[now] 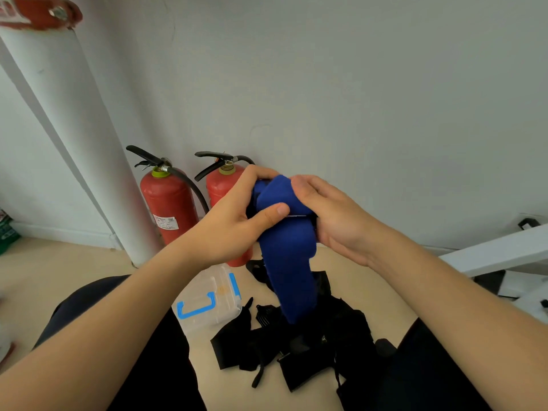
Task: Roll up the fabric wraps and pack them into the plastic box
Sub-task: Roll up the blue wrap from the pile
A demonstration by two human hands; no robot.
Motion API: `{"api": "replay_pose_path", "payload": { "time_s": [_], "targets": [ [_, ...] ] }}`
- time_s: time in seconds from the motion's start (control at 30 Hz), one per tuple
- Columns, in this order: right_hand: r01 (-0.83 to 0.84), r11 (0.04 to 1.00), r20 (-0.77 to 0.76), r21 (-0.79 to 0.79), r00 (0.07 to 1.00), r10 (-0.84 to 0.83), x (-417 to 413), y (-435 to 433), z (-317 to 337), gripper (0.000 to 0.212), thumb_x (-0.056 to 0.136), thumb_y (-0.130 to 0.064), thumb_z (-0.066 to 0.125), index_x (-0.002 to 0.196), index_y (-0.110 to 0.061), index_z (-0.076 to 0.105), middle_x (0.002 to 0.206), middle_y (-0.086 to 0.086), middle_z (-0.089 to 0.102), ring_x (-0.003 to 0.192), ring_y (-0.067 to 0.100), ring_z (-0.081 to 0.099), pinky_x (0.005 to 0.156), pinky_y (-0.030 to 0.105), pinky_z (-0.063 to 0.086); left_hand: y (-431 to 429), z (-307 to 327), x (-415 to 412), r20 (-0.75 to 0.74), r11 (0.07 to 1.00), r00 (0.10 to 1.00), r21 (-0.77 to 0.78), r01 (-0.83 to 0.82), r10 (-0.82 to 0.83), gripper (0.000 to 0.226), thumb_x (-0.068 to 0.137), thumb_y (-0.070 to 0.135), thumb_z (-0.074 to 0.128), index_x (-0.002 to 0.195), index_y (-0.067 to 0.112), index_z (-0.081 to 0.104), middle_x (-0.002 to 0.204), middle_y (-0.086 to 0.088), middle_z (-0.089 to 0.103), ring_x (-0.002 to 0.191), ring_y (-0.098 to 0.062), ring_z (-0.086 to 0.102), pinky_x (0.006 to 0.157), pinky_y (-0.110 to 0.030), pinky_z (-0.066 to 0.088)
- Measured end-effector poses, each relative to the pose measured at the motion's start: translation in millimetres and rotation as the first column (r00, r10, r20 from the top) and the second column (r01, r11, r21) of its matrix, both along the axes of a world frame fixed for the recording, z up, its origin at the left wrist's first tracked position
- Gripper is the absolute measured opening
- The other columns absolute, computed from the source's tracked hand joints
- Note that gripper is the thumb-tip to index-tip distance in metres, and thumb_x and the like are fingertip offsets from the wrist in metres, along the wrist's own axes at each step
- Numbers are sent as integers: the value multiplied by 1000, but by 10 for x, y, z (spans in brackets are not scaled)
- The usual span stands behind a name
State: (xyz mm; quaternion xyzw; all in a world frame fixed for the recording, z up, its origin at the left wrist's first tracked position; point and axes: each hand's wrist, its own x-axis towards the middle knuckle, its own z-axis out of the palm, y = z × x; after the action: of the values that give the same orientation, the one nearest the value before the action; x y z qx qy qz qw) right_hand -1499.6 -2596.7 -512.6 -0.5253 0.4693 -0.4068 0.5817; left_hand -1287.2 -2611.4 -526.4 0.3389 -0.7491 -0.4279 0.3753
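Both bare forearms reach forward and converge, wrists nearly level. The left hand [234, 215] curls round the blue wrap [284, 256], its thumb pressed flat across the front and its fingers hooked over the top. The right hand [338, 221], just beside it, grips the same bundle with its thumb on top, its fingers hidden behind the fabric.

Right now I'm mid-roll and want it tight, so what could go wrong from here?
1. The tail of the blue wrap hangs down onto the black wraps; it may snag them or roll up slack.
2. The left hand and right hand both grip the roll, and the plastic box looks closed; freeing a hand to open it could let the roll unwind.
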Motion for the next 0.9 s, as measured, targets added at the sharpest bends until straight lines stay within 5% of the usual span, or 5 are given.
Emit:
{"api": "replay_pose_path", "payload": {
  "time_s": [0.1, 0.23, 0.5, 0.67, 0.9],
  "targets": [
    [15, 991, -83, -132, 996, -26, 6, 13, 18, 37, 105, -49, 62, 135, -28, 62, 120, 9, 79, 109, 33, 79, 98, 61, 62, 19, 45, -35, -126, 962, 991, 274, -16, 53, 40, 101, 44, 68, 135, 25, 57, 115, -1, 72, 101, -19, 75, 85, -35, 64],
    [19, 986, -109, -166, 993, -38, 38, 36, 32, 17, 111, -41, 61, 126, -34, 60, 107, 2, 81, 96, 24, 81, 81, 49, 66, 39, 55, -89, -36, 954, 989, 271, -131, 146, 62, 98, 67, 56, 126, 12, 64, 107, -19, 71, 89, -23, 70, 81, -40, 57],
    [29, 982, 14, 184, 999, -32, 66, 23, 39, 43, 111, -48, 53, 139, -20, 71, 130, 7, 78, 123, 29, 74, 111, 56, 55, 7, -11, -68, -21, 966, 966, 45, -255, 257, 39, 102, 32, 75, 134, 26, 52, 120, 4, 68, 102, -6, 72, 84, -22, 61],
    [59, 969, 19, 241, 998, -65, 90, 28, 14, 58, 107, -66, 49, 136, -21, 73, 128, 11, 79, 121, 30, 75, 110, 54, 57, 11, -48, -44, 88, 994, 993, -84, -74, 82, 50, 94, 14, 85, 133, 22, 53, 121, 13, 61, 110, -11, 68, 89, -24, 59],
    [133, 991, -62, -2, 989, -133, 95, 79, 26, 60, 88, -68, 69, 129, -25, 74, 120, 1, 82, 109, 23, 80, 98, 52, 64, 3, 50, -16, -54, 924, 997, 380, -32, 57, 41, 96, 67, 68, 121, 35, 75, 116, -8, 79, 106, -31, 78, 88, -56, 67]
  ]
}}
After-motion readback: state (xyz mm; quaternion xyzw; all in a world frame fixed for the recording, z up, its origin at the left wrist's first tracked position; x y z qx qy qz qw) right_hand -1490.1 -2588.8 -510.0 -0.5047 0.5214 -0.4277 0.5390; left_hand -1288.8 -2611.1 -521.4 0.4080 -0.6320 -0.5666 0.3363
